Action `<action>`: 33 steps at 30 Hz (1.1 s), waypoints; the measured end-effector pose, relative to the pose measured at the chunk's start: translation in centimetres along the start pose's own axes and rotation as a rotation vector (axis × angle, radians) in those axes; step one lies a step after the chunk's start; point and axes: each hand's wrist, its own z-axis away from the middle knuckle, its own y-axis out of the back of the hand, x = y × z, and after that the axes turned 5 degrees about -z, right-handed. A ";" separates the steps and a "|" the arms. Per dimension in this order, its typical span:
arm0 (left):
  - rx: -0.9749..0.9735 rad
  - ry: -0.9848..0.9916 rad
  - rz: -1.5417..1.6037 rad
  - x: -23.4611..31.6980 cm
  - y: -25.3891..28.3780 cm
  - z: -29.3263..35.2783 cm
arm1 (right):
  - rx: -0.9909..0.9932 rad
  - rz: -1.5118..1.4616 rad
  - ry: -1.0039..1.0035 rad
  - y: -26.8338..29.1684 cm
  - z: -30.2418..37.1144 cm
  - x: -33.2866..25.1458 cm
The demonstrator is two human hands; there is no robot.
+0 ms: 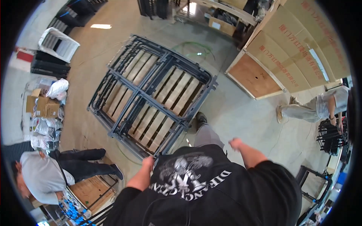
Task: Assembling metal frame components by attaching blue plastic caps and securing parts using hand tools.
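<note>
A stack of dark grey metal frames with rounded corners and crossing bars lies on the floor in front of me. Wooden slats show through its openings. My left hand is at the nearest corner of the stack; its fingers are hidden, and I cannot tell whether it touches the metal. Off to the right of the stack, my right hand hangs over bare floor, slightly blurred, with fingers curled and nothing visible in them.
Large cardboard boxes stand at the far right. One person bends over a wooden board at the left; another person handles black metal parts at the right. A white crate and bagged goods line the left side.
</note>
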 end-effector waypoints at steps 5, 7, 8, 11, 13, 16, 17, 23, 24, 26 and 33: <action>-0.052 0.554 0.585 7.3 -3.4 0.2 | 0.207 0.254 0.354 12.8 -13.4 -14.7; 0.006 0.386 0.459 10.4 -4.4 -3.2 | 0.195 0.140 0.372 14.9 -17.0 -21.2; 0.030 0.325 0.465 13.0 -5.1 -5.5 | 0.210 -0.002 0.340 15.7 -19.1 -23.6; 0.012 0.268 0.546 18.6 -8.4 -15.2 | 0.256 -0.369 0.206 14.6 -27.0 -28.9; 0.169 0.284 0.608 22.7 -11.4 -20.9 | 0.279 -0.581 0.121 13.1 -31.0 -31.5; 0.229 0.391 0.530 26.5 -14.1 -28.2 | 0.197 -0.917 0.094 11.3 -33.2 -36.5; 0.239 0.370 0.535 29.6 -15.7 -29.1 | 0.253 -1.005 0.091 12.2 -34.9 -35.3; 0.282 0.415 0.699 29.4 -17.2 -30.7 | 0.135 -1.078 0.104 11.5 -35.3 -36.1; 0.292 0.417 0.720 29.8 -16.6 -29.4 | 0.116 -1.127 0.128 11.7 -33.4 -35.8; 0.530 0.473 0.755 29.9 -14.3 -26.3 | 0.075 -1.257 0.238 12.3 -26.6 -36.1; 0.153 0.181 1.510 30.5 -1.1 -13.9 | -0.202 -0.911 1.553 10.8 12.2 -45.5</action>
